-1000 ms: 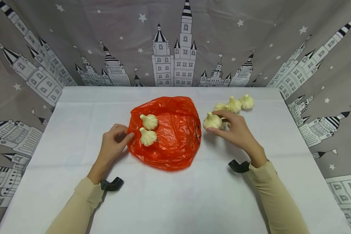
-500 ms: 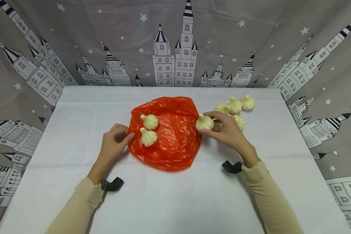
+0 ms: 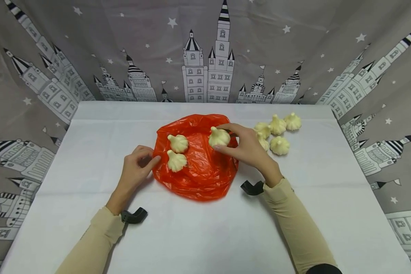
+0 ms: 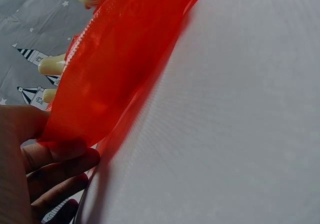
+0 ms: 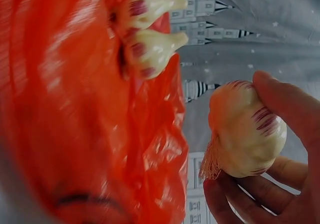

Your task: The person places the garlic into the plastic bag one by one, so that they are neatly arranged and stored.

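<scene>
A red plastic bag point(image 3: 202, 184) lies spread on the table with two garlic bulbs point(image 3: 177, 161) on its left part. My left hand point(image 3: 134, 167) pinches the bag's left edge; in the left wrist view the fingers point(image 4: 62, 166) lie against the red film. My right hand point(image 3: 249, 146) holds another garlic bulb point(image 3: 219, 137) between thumb and fingers, over the right half of the bag. Seen from the right wrist, this bulb point(image 5: 247, 129) is cream with purple streaks and stringy roots, apart from the bag.
Several more garlic bulbs point(image 3: 277, 125) stand in a group at the table's back right, one partly hidden behind my right hand. A white cloth covers the table point(image 3: 191, 236). Behind it hangs a grey curtain point(image 3: 150, 23) printed with castles.
My right hand has carried its garlic bulb leftward, from beside the bag to over it. My left hand keeps its place at the bag's edge. The view has shifted slightly.
</scene>
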The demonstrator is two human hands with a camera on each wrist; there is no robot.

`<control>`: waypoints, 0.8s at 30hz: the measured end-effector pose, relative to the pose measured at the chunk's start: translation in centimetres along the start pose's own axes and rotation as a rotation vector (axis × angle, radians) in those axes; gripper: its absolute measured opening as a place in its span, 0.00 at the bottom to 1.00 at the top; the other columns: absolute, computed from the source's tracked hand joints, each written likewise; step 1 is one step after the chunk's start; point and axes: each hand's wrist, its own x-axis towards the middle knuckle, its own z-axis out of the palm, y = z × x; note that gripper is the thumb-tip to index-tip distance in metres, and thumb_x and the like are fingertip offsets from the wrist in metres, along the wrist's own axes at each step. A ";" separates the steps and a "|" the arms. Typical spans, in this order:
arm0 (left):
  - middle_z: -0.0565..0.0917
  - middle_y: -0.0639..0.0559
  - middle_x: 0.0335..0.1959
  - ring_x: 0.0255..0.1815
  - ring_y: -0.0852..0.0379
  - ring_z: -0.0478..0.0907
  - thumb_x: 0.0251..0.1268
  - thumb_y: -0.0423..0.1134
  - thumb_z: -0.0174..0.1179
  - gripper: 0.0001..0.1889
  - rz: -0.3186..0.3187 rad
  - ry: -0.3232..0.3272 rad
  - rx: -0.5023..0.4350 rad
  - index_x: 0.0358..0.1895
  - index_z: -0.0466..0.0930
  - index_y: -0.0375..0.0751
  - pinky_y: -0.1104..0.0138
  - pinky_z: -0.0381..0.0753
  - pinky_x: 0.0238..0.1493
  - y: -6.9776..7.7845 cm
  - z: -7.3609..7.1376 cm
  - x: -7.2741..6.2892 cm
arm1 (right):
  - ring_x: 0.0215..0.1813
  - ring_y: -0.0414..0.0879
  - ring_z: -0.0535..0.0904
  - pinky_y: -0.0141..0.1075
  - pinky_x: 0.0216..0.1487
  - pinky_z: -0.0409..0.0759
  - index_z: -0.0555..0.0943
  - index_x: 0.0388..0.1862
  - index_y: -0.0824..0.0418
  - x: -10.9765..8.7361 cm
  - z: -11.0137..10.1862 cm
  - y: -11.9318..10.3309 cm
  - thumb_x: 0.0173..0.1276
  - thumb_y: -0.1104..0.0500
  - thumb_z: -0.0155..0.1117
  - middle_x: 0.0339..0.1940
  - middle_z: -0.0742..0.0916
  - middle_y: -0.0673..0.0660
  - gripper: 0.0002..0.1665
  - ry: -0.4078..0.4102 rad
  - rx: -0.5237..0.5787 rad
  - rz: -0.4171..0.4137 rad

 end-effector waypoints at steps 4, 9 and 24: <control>0.84 0.47 0.43 0.47 0.59 0.76 0.70 0.35 0.70 0.05 0.001 -0.001 0.007 0.35 0.85 0.39 0.81 0.77 0.52 0.1 0.0 0.0 | 0.55 0.50 0.87 0.50 0.58 0.85 0.83 0.65 0.53 1.1 0.7 -0.5 0.63 0.46 0.81 0.59 0.89 0.53 0.33 -0.002 0.019 0.001; 0.84 0.47 0.43 0.47 0.61 0.76 0.70 0.36 0.70 0.05 0.003 -0.004 0.020 0.35 0.85 0.40 0.81 0.77 0.52 0.2 -0.1 0.0 | 0.56 0.51 0.86 0.48 0.59 0.85 0.83 0.65 0.54 1.7 1.6 -0.9 0.63 0.47 0.81 0.60 0.88 0.53 0.33 -0.022 0.026 0.000; 0.85 0.47 0.43 0.47 0.61 0.75 0.71 0.36 0.69 0.05 0.011 -0.011 0.023 0.36 0.86 0.40 0.81 0.76 0.52 0.3 -0.2 -0.1 | 0.56 0.43 0.83 0.43 0.61 0.83 0.83 0.64 0.53 1.2 4.4 -0.9 0.62 0.45 0.82 0.56 0.88 0.48 0.34 -0.194 -0.014 -0.044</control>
